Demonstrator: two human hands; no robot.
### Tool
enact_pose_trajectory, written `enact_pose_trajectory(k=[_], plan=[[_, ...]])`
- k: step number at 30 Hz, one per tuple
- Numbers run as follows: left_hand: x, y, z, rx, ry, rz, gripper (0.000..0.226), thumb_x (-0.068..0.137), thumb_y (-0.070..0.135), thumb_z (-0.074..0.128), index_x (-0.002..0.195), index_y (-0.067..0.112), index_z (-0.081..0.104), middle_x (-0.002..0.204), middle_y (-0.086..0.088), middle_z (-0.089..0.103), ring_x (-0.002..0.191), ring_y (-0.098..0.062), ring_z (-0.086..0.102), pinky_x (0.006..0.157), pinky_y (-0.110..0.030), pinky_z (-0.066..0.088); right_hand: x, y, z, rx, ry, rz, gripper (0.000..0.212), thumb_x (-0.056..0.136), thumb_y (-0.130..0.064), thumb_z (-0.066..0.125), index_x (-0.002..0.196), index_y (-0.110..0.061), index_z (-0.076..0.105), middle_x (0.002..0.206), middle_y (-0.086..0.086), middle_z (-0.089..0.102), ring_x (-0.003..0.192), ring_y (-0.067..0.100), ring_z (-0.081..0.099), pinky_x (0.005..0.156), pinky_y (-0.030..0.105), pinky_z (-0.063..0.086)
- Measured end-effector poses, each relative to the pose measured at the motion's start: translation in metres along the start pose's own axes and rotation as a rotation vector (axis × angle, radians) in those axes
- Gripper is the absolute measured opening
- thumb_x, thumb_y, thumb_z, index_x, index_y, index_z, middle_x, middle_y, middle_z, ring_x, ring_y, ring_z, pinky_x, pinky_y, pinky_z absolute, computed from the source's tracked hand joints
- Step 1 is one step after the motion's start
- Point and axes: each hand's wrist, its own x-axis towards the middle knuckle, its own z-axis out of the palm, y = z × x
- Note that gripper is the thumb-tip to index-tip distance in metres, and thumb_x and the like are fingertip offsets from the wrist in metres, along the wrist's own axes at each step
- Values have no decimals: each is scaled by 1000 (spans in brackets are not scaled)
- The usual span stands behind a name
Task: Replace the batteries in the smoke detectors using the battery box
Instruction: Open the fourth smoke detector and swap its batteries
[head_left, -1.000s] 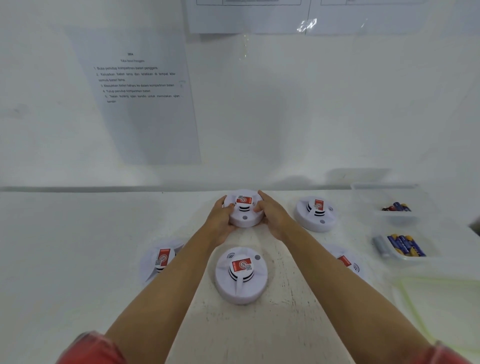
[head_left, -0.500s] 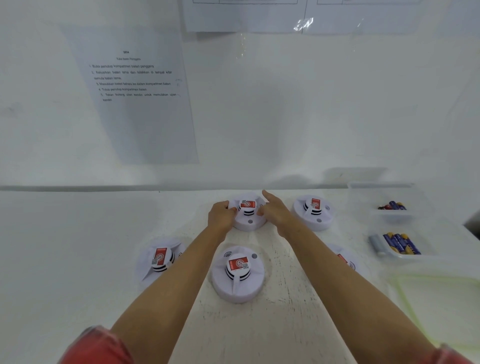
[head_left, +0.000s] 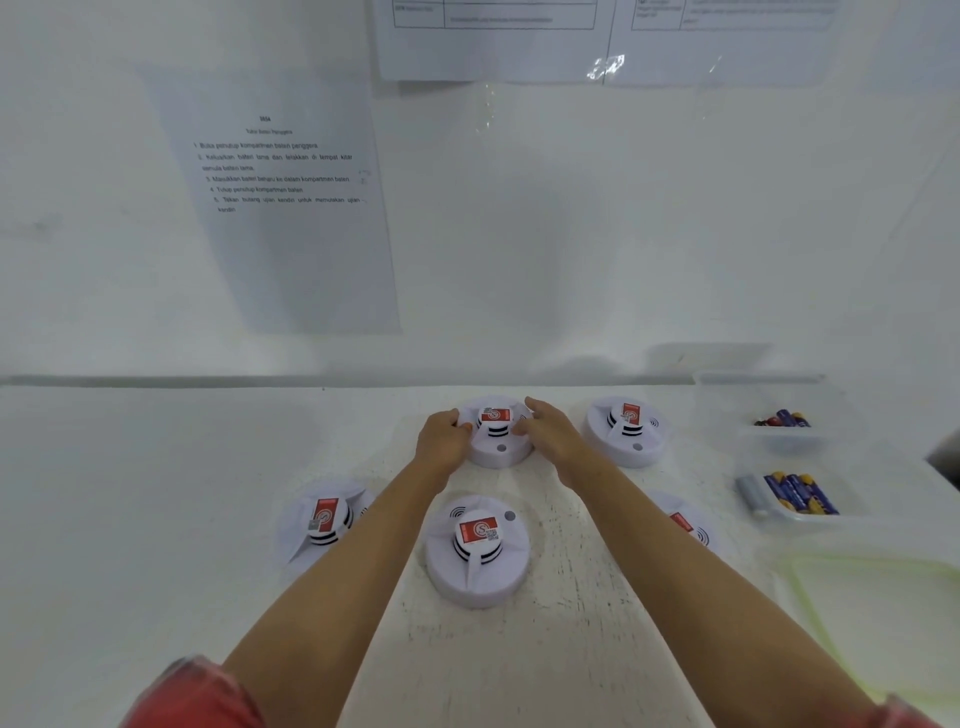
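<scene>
Several white round smoke detectors with red labels lie on the white table. Both hands are at the far middle detector (head_left: 500, 441). My left hand (head_left: 441, 439) grips its left edge with curled fingers. My right hand (head_left: 548, 428) holds its right side, fingers reaching over the top by the label. Another detector (head_left: 475, 553) lies between my forearms, one (head_left: 322, 519) to the left, one (head_left: 626, 431) at the far right, and one (head_left: 685, 522) is partly hidden behind my right forearm. A clear battery box (head_left: 795, 501) with blue batteries sits at the right.
A second clear container (head_left: 779, 421) with a few batteries stands behind the first. A clear lid or tray with a yellowish rim (head_left: 878, 613) lies at the near right. Printed instruction sheets (head_left: 280, 208) hang on the wall behind the table.
Both hands stay on the far middle detector. The detector has turned a little between them, and the right hand's fingers have shifted over its top.
</scene>
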Motion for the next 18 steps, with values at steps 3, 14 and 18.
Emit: enact_pose_trajectory(k=[3, 14, 18], plan=[[-8, 2, -8, -54, -9, -24, 39, 98, 11, 43, 136, 2, 45, 140, -11, 45, 130, -26, 40, 104, -33, 35, -8, 1, 1, -44, 66, -51, 60, 90, -13, 49, 145, -20, 26, 153, 5, 24, 140, 24, 24, 114, 39, 24], [-60, -13, -36, -253, 62, -89, 15, 95, 16, 49, 101, 9, 61, 85, -5, 53, 76, -20, 48, 72, -27, 38, -73, 8, 9, -23, 184, -216, 39, 85, -8, 52, 124, -14, 53, 130, 1, 51, 116, 16, 48, 97, 29, 38], [-97, -28, -36, -254, 89, -100, 30, 96, 17, 48, 123, 4, 56, 116, -12, 55, 111, -26, 51, 92, -33, 41, -100, 24, 16, 27, 164, -164, 29, 85, -6, 47, 112, -11, 58, 115, 0, 56, 107, 16, 50, 92, 28, 38]])
